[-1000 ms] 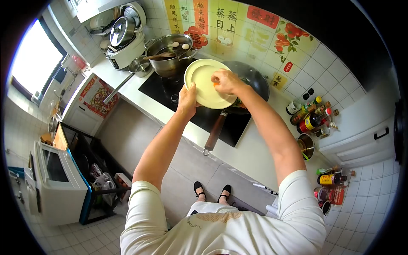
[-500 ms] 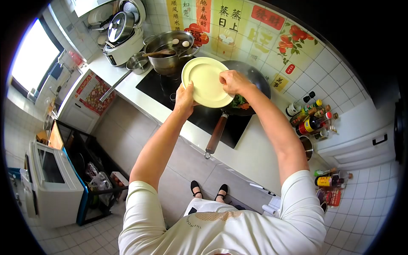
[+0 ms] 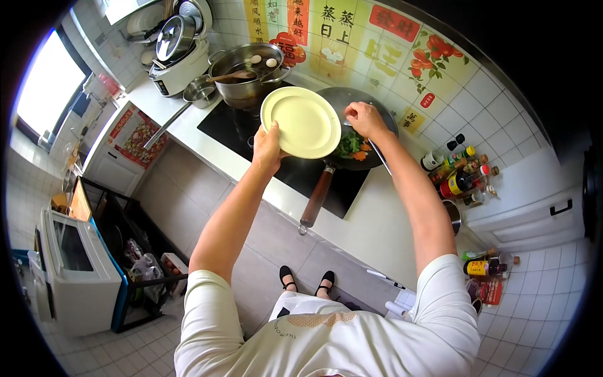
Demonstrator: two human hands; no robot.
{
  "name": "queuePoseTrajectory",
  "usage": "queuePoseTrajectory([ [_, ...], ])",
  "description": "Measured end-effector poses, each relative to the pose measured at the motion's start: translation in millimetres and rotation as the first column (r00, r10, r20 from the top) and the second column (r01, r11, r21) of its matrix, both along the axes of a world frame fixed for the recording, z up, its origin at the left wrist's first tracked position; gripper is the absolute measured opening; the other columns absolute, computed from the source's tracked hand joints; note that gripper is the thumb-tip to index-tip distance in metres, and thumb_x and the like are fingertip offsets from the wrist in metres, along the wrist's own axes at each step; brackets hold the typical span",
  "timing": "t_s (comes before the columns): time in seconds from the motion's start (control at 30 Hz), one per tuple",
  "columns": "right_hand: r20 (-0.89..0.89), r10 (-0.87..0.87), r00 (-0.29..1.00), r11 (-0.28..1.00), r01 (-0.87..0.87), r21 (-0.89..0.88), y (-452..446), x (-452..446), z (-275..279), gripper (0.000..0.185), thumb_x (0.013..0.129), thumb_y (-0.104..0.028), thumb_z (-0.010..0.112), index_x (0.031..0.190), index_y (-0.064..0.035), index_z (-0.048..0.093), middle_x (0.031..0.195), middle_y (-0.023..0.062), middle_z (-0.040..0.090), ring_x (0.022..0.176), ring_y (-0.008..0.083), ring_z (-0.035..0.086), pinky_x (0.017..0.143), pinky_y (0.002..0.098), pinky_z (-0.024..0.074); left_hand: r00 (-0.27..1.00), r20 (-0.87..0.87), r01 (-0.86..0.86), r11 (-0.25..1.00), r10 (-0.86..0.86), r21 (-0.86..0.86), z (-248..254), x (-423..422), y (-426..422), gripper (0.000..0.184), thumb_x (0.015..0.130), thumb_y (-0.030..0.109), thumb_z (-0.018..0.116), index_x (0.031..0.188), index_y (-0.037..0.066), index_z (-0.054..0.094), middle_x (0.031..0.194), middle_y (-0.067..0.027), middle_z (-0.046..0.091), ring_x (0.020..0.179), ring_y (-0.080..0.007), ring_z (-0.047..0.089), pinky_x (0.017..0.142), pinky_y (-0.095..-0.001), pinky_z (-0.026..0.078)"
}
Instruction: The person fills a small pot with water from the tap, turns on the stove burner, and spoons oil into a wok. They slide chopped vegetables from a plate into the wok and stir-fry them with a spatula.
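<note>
My left hand grips the near-left rim of a pale yellow plate, thumb on top. The plate's upper face is bare and it is held over the cooktop, in front of the wok's left part. Just right of the plate, my right hand is closed above the wok. A thin metal handle shows below its wrist, seemingly of a utensil in that hand; its head is mostly hidden. Chopped green leaves and orange slices lie in the wok. The wok's wooden handle points toward me.
A steel pot with eggs in dark liquid and a wooden spoon stands at the back left of the cooktop. Beside it are a small saucepan and a rice cooker. Several bottles line the counter's right.
The plate has shifted slightly left. My right hand has moved right, away from the plate's rim, to above the wok. More of the vegetables and a metal handle now show.
</note>
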State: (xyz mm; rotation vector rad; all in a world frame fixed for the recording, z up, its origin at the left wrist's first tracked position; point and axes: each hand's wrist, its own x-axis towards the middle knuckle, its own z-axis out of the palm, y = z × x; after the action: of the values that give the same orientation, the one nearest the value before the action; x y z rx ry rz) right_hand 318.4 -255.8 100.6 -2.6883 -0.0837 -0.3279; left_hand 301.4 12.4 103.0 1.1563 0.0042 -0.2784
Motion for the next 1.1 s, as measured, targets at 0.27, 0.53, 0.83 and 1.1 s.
queuePoseTrajectory([
  [0.27,0.077,-0.065,0.995,0.988,0.053,0.148,28,-13,-6,0.039,0.07,-0.034,0.069,0.089,-0.0014,0.058,0.082,0.0103,0.061,0.078,0.0201,0.057,0.07,0.0311,0.0463,1.0,0.003,0.021,0.996,-0.021,-0.085,4,-19,0,0.033,0.093,0.021,0.036,0.121,0.004,0.038,0.108,-0.0146,0.053,0.089,-0.0249,0.061,0.066,-0.0388,0.056],
  [0.53,-0.152,-0.053,0.987,0.776,0.137,0.615,26,-37,-18,0.028,0.08,-0.027,0.061,0.082,0.0002,0.065,0.065,0.0042,0.063,0.052,0.0111,0.056,0.051,0.0249,0.0442,0.997,0.048,0.055,0.996,-0.052,-0.064,3,-45,21,0.031,0.093,0.024,0.039,0.115,0.002,0.04,0.105,-0.0142,0.054,0.084,-0.022,0.062,0.064,-0.034,0.057],
  [0.83,-0.118,-0.297,0.948,0.79,0.313,0.527,-7,-53,-3,0.023,0.07,-0.027,0.07,0.067,-0.0048,0.066,0.058,0.0028,0.062,0.052,0.0125,0.059,0.05,0.0255,0.046,0.997,-0.075,0.011,0.999,-0.015,-0.041,9,-98,61,0.039,0.093,0.024,0.04,0.124,0.001,0.037,0.117,-0.0131,0.048,0.105,-0.0198,0.051,0.084,-0.0335,0.046],
  [1.1,-0.147,0.013,0.989,0.975,-0.045,-0.216,-45,-44,-61,0.058,0.069,0.004,0.052,0.124,-0.016,0.047,0.105,0.0154,0.057,0.101,0.0304,0.053,0.085,0.0369,0.0432,0.984,-0.118,0.122,0.988,-0.134,-0.099,1,-145,82,0.039,0.093,0.023,0.04,0.123,-0.001,0.038,0.119,-0.0127,0.048,0.107,-0.0206,0.05,0.089,-0.0335,0.043],
])
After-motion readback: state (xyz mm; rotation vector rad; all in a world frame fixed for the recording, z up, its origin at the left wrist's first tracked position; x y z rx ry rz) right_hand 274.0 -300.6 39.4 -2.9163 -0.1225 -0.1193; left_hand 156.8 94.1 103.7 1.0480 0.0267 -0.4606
